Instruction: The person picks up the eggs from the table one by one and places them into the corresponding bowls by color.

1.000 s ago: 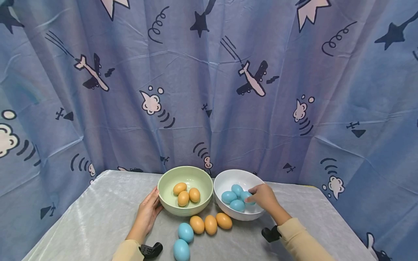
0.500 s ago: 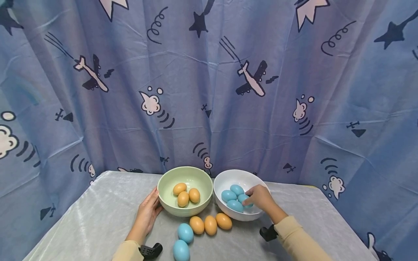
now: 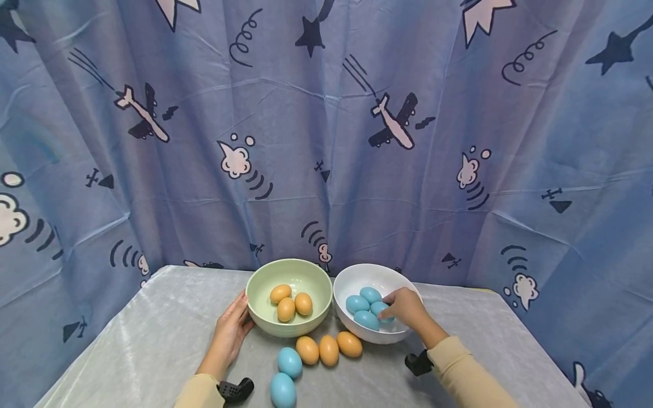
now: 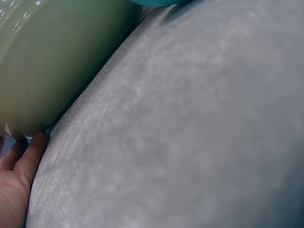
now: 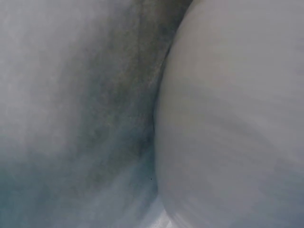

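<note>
In the head view my left hand (image 3: pixel 232 327) rests its fairly straight fingers against the left side of a light green bowl (image 3: pixel 291 330). Three orange eggs (image 3: pixel 286 309) lie inside that bowl. The left wrist view shows fingertips (image 4: pixel 37 142) right at the green bowl's wall (image 4: pixel 52 61). My right hand (image 3: pixel 410 309) reaches over the right rim of a white bowl (image 3: pixel 374 338), thumb and fingers pinching a blue egg (image 3: pixel 380 309). Beside it, in the same bowl, lie three more blue eggs (image 3: pixel 366 320). From the right wrist, only the white bowl's outside (image 5: pixel 228 114) and cloth show.
Three orange eggs (image 3: pixel 329 351) sit in a row on the grey cloth in front of the bowls. Two blue eggs (image 3: pixel 283 390) stand nearer, to their left. A grey cloth (image 3: pixel 153 340) covers the table, and a patterned blue curtain (image 3: pixel 306 141) hangs behind.
My right hand has shifted slightly left inside the white bowl with the blue egg, and the front blue egg there has moved a little left. The left hand has stayed at the green bowl.
</note>
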A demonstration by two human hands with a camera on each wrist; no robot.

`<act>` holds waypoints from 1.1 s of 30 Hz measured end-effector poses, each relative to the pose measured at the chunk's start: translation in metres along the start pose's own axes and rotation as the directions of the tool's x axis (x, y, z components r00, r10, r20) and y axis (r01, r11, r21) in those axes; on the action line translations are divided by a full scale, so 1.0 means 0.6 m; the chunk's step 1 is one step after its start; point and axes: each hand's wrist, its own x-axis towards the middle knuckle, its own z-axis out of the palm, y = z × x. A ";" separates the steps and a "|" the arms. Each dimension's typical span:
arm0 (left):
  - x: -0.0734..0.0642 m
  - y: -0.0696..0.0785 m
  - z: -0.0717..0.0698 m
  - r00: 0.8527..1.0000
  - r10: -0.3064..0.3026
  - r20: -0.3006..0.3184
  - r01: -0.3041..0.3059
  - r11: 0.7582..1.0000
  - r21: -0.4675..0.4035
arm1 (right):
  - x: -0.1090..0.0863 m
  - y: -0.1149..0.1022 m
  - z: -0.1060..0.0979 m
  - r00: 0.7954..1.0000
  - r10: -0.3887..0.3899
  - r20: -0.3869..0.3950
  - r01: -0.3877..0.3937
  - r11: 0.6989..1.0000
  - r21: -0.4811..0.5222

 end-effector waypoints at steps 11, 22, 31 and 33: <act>0.001 -0.006 -0.003 1.000 0.011 0.011 -0.011 1.000 -0.002 | -0.012 -0.013 -0.004 0.998 0.052 -0.043 -0.041 0.976 0.214; 0.004 -0.005 -0.002 1.000 0.015 0.008 -0.015 1.000 0.001 | -0.073 -0.093 -0.002 0.991 -0.087 -0.102 0.124 0.888 0.444; 0.002 -0.004 -0.001 1.000 0.004 0.001 -0.004 1.000 -0.007 | -0.118 -0.137 0.009 0.976 -0.218 -0.001 0.186 0.832 0.522; 0.002 -0.004 -0.002 1.000 0.001 0.004 -0.001 1.000 -0.003 | -0.124 -0.142 0.013 0.974 -0.225 0.017 0.181 0.825 0.535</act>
